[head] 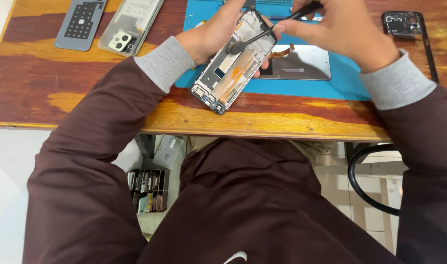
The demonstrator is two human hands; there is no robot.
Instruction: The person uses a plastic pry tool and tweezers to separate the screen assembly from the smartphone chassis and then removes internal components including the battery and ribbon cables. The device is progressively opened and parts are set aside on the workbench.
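My left hand [211,34] grips an opened phone chassis [233,63] with its back removed, held tilted over the front edge of a blue work mat [306,88]. Orange flex parts show inside the chassis. My right hand [338,29] pinches a thin black pry tool [262,35], whose rounded tip rests on the upper part of the chassis interior. A flat grey battery-like slab [299,63] with an orange ribbon lies on the mat just behind the phone.
On the wooden table [86,93] a grey back cover [80,23] and a pale back cover with camera cut-outs [128,27] lie at the far left. A black phone frame [409,27] lies at the far right. Below are a parts box [147,190] and a chair ring [368,181].
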